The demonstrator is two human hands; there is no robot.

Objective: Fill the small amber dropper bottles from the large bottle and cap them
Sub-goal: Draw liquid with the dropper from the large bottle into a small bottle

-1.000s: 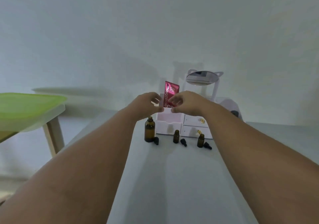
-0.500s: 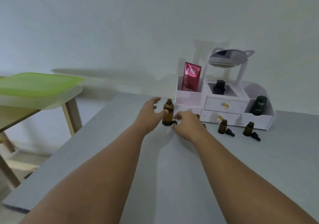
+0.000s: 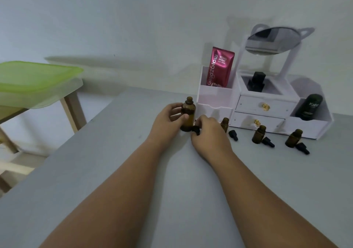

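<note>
My left hand (image 3: 168,119) is wrapped round the large amber glass bottle (image 3: 188,116), fingers behind it and thumb across its front. The bottle stands upright and uncapped on the grey surface (image 3: 114,171), near the far edge and just left of the white plastic drawer organiser (image 3: 215,95). My right hand (image 3: 208,133) is curled at the bottle's foot, fingertips closed on a black dropper cap (image 3: 195,129) that lies against its base.

Three small amber dropper bottles stand open in a row in front of the organiser. The first (image 3: 225,124) is just beyond my right knuckles, the second (image 3: 258,134) is further right, and the third (image 3: 293,138) is nearest the right edge. Each has a black dropper top lying beside it (image 3: 233,134) (image 3: 268,142) (image 3: 302,148).

The organiser holds a pink foil sachet (image 3: 220,66) in its left compartment, a dark round bottle (image 3: 309,106) in its right one, and carries a tilted oval mirror (image 3: 273,40). Beyond the left edge, a green-lidded plastic box (image 3: 32,79) rests on a wooden stand.
</note>
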